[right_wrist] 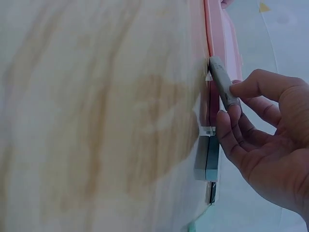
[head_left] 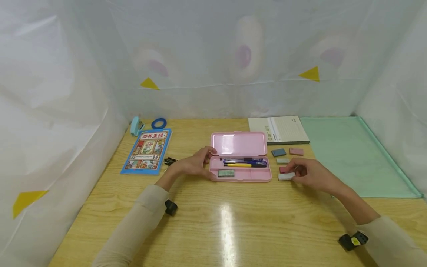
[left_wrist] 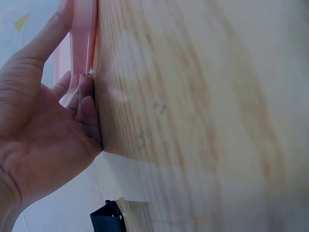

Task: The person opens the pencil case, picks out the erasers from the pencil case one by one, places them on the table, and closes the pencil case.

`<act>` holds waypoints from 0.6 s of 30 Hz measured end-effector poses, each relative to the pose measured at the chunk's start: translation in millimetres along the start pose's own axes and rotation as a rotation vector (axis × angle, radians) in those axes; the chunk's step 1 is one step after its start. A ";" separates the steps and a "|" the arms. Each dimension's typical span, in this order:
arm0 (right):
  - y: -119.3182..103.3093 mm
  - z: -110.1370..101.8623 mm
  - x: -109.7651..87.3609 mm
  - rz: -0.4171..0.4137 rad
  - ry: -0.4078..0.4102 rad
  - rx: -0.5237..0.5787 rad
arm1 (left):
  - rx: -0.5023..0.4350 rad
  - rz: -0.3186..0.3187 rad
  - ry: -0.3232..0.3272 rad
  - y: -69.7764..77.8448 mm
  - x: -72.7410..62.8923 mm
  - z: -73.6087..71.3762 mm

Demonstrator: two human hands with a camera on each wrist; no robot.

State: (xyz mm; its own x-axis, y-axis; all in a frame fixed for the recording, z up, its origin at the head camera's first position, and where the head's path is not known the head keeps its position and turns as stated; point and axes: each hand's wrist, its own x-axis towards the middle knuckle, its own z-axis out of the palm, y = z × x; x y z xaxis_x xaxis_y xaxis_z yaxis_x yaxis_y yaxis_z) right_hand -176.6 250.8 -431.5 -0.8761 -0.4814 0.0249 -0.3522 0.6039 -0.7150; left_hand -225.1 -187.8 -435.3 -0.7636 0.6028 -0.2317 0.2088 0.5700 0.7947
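Note:
A pink pencil case [head_left: 238, 142] lies with its lid folded back. Its long compartment holds several pens [head_left: 245, 163], and a grey-green eraser [head_left: 226, 173] lies in the front left compartment. My left hand [head_left: 191, 165] holds the case at its left end, thumb at the front corner and fingers behind. Between thumb and fingertips, my right hand [head_left: 315, 176] pinches a whitish eraser [right_wrist: 222, 82] just right of the case. A dark pink eraser [head_left: 282, 170] is partly hidden behind that hand. Beyond it are a pale green eraser [head_left: 282, 161], a blue eraser [head_left: 278, 152] and a reddish eraser [head_left: 296, 151].
Behind the erasers lies a notebook [head_left: 287, 128], beside a green mat [head_left: 360, 159] on the right. At the left are a blue-edged book [head_left: 146, 152], a light blue stapler [head_left: 136, 127], a roll of blue tape [head_left: 159, 123] and black clips [head_left: 169, 161]. White sheeting surrounds the table.

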 end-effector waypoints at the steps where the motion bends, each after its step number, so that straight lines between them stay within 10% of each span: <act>1: 0.3 -0.2 -0.6 0.001 -0.003 0.002 | 0.000 0.000 0.000 0.0 0.6 0.1; 18: -4.7 -5.0 -1.6 0.000 -0.007 0.002 | -0.008 -0.005 0.003 1.0 0.3 0.3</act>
State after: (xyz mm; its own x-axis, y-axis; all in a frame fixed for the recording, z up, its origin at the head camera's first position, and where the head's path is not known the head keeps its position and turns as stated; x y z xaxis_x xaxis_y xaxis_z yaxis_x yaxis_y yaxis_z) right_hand -175.2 251.9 -424.7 -0.8736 -0.4862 0.0203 -0.3519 0.6025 -0.7163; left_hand -224.9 -186.8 -434.7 -0.7666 0.5979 -0.2341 0.2000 0.5688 0.7978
